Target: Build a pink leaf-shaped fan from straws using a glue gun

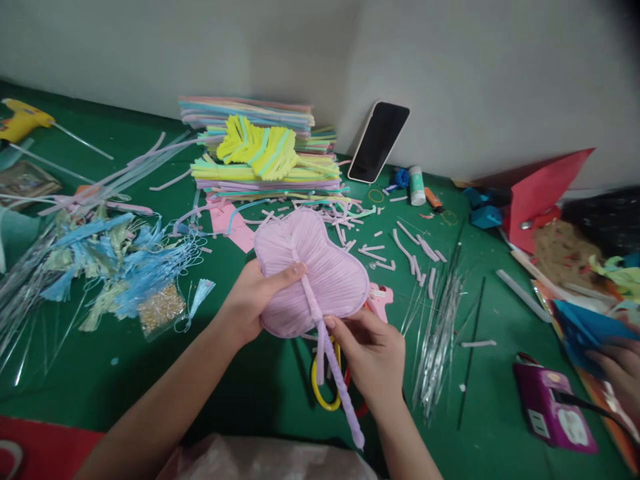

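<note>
A lilac hand fan [340, 280] made of pipe cleaners is held up over the table, its wrapped handle [343, 393] slanting down to the right. My left hand [255, 297] grips the fan's left side, with the thumb lying on the front by the centre rib. At the base of the rib, my right hand [373, 343] pinches the top of the handle between thumb and fingers. A loose lilac strip end [321, 357] hangs beside the handle. Under the fan, scissors with yellow and red loops [326, 401] are partly hidden.
Bundled pipe cleaners [270, 187] and a phone [379, 141] stand by the wall. Cut lilac bits [340, 217] are scattered behind the fan. Blue tassels [150, 267] and a yellow glue gun [25, 121] lie left. Metallic strips [440, 347], a purple device [555, 407] and another person's hand [623, 363] are right.
</note>
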Demonstrator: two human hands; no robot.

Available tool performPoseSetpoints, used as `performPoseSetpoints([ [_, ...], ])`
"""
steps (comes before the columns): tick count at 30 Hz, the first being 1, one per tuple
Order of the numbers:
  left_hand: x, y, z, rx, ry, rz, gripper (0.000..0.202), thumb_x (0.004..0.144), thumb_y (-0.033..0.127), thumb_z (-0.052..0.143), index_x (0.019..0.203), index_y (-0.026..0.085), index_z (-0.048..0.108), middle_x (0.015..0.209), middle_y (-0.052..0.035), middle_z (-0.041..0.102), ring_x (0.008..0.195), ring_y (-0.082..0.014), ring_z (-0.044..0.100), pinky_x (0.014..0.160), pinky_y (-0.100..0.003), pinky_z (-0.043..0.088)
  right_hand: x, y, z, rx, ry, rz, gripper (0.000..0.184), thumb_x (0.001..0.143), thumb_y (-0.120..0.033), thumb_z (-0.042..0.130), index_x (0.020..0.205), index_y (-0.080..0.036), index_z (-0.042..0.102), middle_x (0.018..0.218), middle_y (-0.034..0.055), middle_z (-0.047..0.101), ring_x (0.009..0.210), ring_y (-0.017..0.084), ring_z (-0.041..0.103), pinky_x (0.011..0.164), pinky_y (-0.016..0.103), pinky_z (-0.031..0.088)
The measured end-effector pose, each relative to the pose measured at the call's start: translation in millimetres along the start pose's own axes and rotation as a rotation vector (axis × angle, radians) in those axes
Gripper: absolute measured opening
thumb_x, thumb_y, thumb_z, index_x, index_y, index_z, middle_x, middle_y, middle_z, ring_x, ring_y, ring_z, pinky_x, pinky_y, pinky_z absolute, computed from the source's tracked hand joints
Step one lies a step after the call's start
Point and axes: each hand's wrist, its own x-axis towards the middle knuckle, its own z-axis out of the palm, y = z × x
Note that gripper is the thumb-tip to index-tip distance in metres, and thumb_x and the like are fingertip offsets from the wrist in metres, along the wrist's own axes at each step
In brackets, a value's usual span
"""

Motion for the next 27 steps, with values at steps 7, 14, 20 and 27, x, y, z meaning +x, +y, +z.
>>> performPoseSetpoints([
  [7,1.6,-0.6,0.6,-0.022,0.008,-0.016,0.041,0.067,0.03,0.081,0.103,0.014,0.069,0.108,-0.0093,0.073,0.096,-0.0258,0.069,0.075,-0.028,0.056,0.1,2.0,2.6,-0.024,0.022,-0.031,0.005,0.076,-0.022,0.073,0.072,-0.021,0.072,0.062,-0.0019,0.073,0.052,0.014,0.068,0.051,0.019,0.055],
  [14,0.8,0.4,1.2,-0.015,0.024,-0.025,0.043,0.066,0.03,0.082,0.103,0.013,0.069,0.106,-0.0099,0.074,0.093,-0.0253,0.07,0.074,-0.028,0.056,-0.2,0.7,5.3,-0.038,0.045,-0.056,0.006,0.077,-0.02,0.072,0.071,-0.021,0.071,0.061,-0.0034,0.073,0.051,0.012,0.067,0.049,0.017,0.053],
  [20,2.1,0.2,0.3,-0.007,0.016,-0.026,0.044,0.066,0.031,0.082,0.105,0.013,0.069,0.107,-0.0102,0.073,0.094,-0.0259,0.07,0.075,-0.029,0.056,-1.0,1.8,7.5,-0.043,0.055,-0.041,0.006,0.077,-0.023,0.071,0.072,-0.021,0.072,0.061,-0.0021,0.073,0.052,0.014,0.068,0.049,0.019,0.054],
  [27,2.1,0.8,-0.7,0.004,0.014,-0.026,0.044,0.067,0.031,0.082,0.105,0.014,0.068,0.109,-0.0104,0.073,0.097,-0.0261,0.069,0.076,-0.028,0.055,-2.7,5.7,8.3,-0.035,0.047,-0.021,0.007,0.078,-0.025,0.07,0.074,-0.02,0.072,0.063,-0.0016,0.074,0.053,0.014,0.068,0.05,0.02,0.055],
])
